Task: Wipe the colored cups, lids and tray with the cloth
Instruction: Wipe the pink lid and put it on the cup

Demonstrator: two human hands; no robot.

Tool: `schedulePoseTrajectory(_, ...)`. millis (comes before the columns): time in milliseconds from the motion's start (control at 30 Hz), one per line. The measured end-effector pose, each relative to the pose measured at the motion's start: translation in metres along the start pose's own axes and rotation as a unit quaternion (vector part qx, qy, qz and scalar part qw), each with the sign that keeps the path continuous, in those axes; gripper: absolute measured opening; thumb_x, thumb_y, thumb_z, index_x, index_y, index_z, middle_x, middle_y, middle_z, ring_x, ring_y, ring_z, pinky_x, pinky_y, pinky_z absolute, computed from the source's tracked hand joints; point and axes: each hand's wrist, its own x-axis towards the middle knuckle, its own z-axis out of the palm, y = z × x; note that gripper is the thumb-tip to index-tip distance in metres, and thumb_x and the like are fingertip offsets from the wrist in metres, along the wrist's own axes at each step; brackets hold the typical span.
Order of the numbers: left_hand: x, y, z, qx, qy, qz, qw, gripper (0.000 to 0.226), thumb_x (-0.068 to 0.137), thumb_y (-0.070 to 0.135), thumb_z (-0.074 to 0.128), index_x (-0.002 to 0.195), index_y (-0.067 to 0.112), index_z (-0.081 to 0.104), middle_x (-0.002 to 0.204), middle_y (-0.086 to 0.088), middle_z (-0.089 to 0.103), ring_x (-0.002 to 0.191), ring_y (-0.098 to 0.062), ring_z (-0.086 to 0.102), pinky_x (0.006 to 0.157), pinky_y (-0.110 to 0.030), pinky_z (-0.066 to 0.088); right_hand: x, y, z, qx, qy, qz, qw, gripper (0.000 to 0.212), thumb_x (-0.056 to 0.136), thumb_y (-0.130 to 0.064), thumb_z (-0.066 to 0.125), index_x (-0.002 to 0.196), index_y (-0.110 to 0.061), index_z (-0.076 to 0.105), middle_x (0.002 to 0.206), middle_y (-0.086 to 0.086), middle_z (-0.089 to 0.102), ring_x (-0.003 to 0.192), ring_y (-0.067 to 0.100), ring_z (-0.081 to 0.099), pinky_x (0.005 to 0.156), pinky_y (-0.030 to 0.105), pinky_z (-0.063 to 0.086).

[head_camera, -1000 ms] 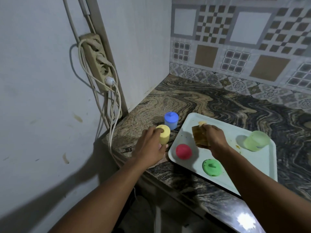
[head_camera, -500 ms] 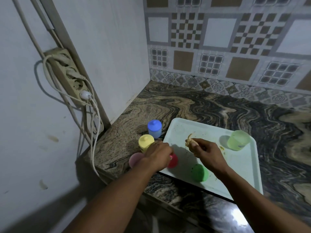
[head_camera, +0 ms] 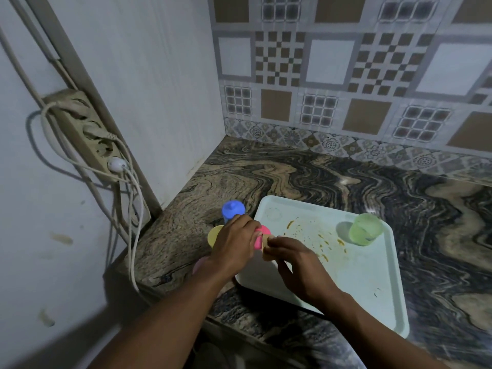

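Pink lid (head_camera: 262, 235), round smooth plastic, pinched in left hand (head_camera: 234, 243); right hand (head_camera: 298, 265) grips tan cloth (head_camera: 267, 249) against it. Frosted green cup (head_camera: 366, 230) at 2 o'clock on stained rectangular tray (head_camera: 372, 275).

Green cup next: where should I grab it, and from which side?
Grip the green cup round its side wall, likely from the near side with the right hand: it is round and sits alone at the far right of the tray, with nothing crowding it.

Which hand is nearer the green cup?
Right. The right hand, pinching the cloth, is left of the green cup; the left hand grips the pink lid farther left.
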Motion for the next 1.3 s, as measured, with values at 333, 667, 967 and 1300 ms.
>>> schedulePoseTrajectory(333, 0.007, 0.006, -0.008, -0.025, 0.134, -0.017, 0.99, 0.012, 0.09, 0.02, 0.065, 0.093, 0.008, 0.067, 0.089, -0.009, 0.063, 0.082, -0.03, 0.059, 0.073, -0.039, 0.053, 0.029, -0.015, -0.023, 0.505, 0.185, 0.403, 0.74, 0.024, 0.101, -0.013, 0.05, 0.105, -0.007, 0.073, 0.096, 0.019, 0.073, 0.086, 0.031, 0.067, 0.08, 0.045, 0.055)
schedulePoseTrajectory(667, 0.01, 0.029, -0.002, -0.083, 0.156, -0.063, 0.982, 0.025, 0.093, 0.034, 0.052, 0.089, 0.012, 0.063, 0.089, -0.004, 0.06, 0.08, -0.024, 0.059, 0.067, -0.043, 0.052, 0.051, -0.027, -0.009, 0.487, 0.117, 0.345, 0.794, 0.022, 0.101, -0.023, 0.057, 0.112, -0.009, 0.07, 0.101, 0.023, 0.074, 0.091, 0.041, 0.072, 0.083, 0.051, 0.061)
schedulePoseTrajectory(967, 0.044, 0.012, -0.035, -0.296, -0.104, -0.268, 0.911, 0.03, 0.102, 0.041, 0.046, 0.094, 0.023, 0.069, 0.086, 0.012, 0.068, 0.079, -0.006, 0.064, 0.065, -0.026, 0.048, 0.062, -0.02, -0.039, 0.437, -0.03, 0.298, 0.848, 0.015, 0.1, -0.012, 0.058, 0.107, 0.001, 0.063, 0.073, 0.021, 0.064, 0.051, 0.028, 0.056, 0.051, 0.033, 0.049)
schedulePoseTrajectory(1300, 0.059, 0.045, -0.031, -0.352, 0.106, -0.35, 0.862, 0.034, 0.105, 0.032, 0.041, 0.087, 0.013, 0.063, 0.082, 0.001, 0.064, 0.079, -0.017, 0.062, 0.07, -0.03, 0.047, 0.059, -0.033, -0.034, 0.549, 0.055, 0.317, 0.772, 0.024, 0.098, -0.012, 0.061, 0.113, 0.006, 0.055, 0.079, 0.022, 0.065, 0.06, 0.027, 0.057, 0.056, 0.035, 0.049)
